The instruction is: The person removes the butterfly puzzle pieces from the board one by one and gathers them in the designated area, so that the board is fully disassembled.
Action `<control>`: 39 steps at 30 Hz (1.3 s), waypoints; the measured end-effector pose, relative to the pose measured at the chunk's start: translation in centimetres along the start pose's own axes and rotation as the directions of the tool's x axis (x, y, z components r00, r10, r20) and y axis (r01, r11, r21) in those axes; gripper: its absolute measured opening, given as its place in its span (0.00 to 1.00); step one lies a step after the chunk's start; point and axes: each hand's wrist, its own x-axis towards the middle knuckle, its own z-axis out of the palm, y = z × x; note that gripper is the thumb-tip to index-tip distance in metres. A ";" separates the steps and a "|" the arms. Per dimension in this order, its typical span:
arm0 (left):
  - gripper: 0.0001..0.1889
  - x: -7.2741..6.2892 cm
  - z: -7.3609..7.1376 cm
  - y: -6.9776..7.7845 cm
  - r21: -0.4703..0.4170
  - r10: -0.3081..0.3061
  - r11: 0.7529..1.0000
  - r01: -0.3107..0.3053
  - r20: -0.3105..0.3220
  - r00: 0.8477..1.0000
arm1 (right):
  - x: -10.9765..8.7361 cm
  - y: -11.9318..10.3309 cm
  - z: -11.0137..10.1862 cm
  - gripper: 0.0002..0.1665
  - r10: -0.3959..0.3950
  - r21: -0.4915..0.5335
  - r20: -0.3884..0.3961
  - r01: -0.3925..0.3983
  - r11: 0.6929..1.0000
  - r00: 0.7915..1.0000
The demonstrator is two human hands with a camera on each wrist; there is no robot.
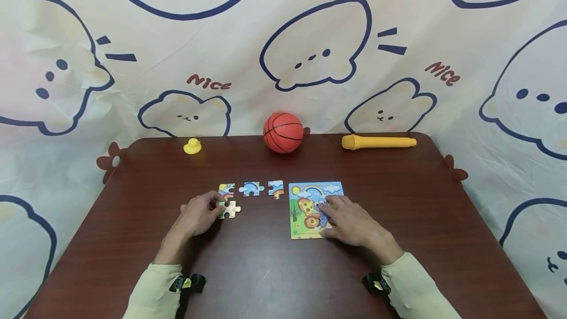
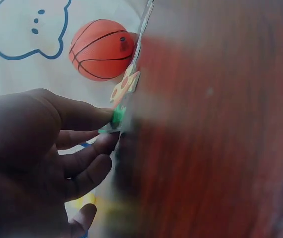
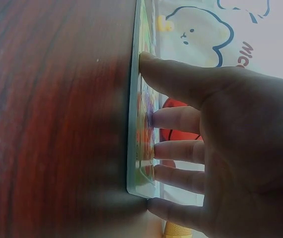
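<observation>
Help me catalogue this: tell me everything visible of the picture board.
The picture board is squarish and glossy, perhaps card, with a rounded corner. Its print shows a sun, rainbow, clouds and a snail-like figure on green. It lies flat on the brown table, right of the loose puzzle pieces. The right grip rests on it, hiding part of its right side.

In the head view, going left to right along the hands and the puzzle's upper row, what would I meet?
Left hand → yellow-cornered puzzle piece → middle puzzle piece → third puzzle piece → picture board → right hand, partly over the board.
</observation>
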 end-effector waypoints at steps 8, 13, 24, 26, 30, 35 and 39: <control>0.11 0.2 -0.1 -0.2 0.010 -0.011 1.000 0.011 0.015 1.000 | -0.1 0.2 0.1 0.42 -0.001 0.006 -0.007 0.001 1.000 1.000; 0.10 0.3 -0.2 -0.2 0.012 0.024 1.000 -0.024 0.011 1.000 | -0.1 0.2 -0.2 0.42 0.000 0.005 -0.008 0.000 1.000 1.000; 0.11 0.5 0.0 1.1 -0.038 0.059 0.997 -0.062 -0.082 0.995 | 0.0 0.3 -0.4 0.42 0.001 0.011 -0.011 -0.001 1.000 1.000; 0.11 0.6 0.4 1.9 -0.047 0.091 0.994 -0.095 -0.085 0.992 | 0.0 0.3 -0.3 0.42 0.003 0.011 -0.014 -0.003 1.000 1.000; 0.11 0.7 1.6 3.9 -0.045 0.151 0.987 -0.154 -0.077 0.986 | -0.1 0.3 -0.1 0.42 0.013 0.013 -0.018 -0.013 1.000 1.000; 0.10 0.8 3.2 6.4 -0.023 0.215 0.976 -0.216 -0.054 0.975 | -0.2 0.2 0.0 0.42 0.015 0.027 -0.026 -0.014 1.000 1.000; 0.10 0.8 4.3 8.3 -0.010 0.245 0.969 -0.246 -0.030 0.969 | -0.3 -0.1 0.0 0.42 0.016 0.026 -0.025 -0.015 1.000 1.000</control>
